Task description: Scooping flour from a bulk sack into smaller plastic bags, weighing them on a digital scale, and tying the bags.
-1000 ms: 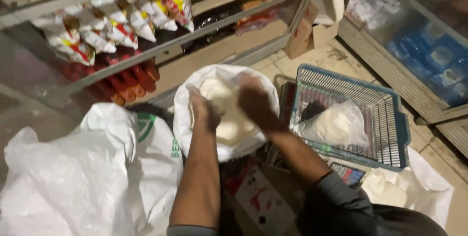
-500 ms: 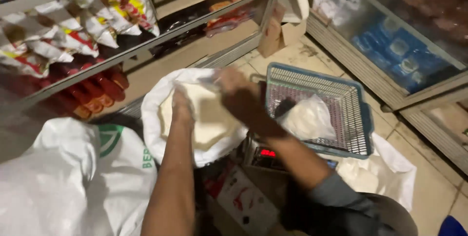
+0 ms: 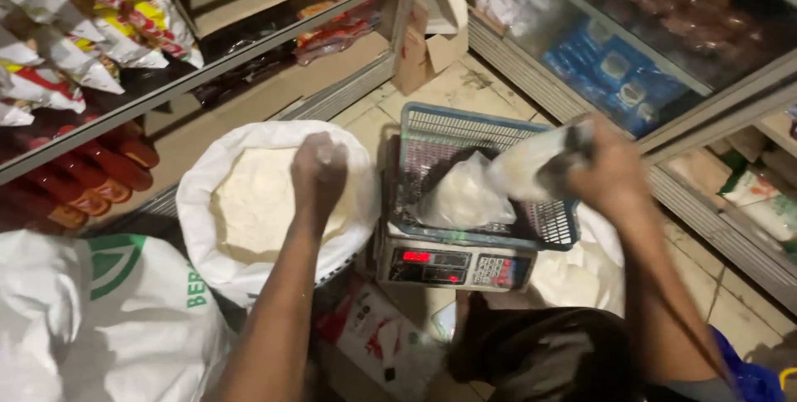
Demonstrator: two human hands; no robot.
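The right hand point(image 3: 610, 174) gripped a filled clear bag point(image 3: 531, 165) above the blue basket point(image 3: 490, 132) on the scale point(image 3: 452, 267), the left hand point(image 3: 318, 171) loosely closed over the open flour sack point(image 3: 274, 203); a slipping grip might spill flour.

Dim, warm indoor light. The right hand point(image 3: 610, 171) and its bag point(image 3: 531, 165) smear with motion blur. The flour sack point(image 3: 274, 203) glares pale; the lower edge sinks into shadow.
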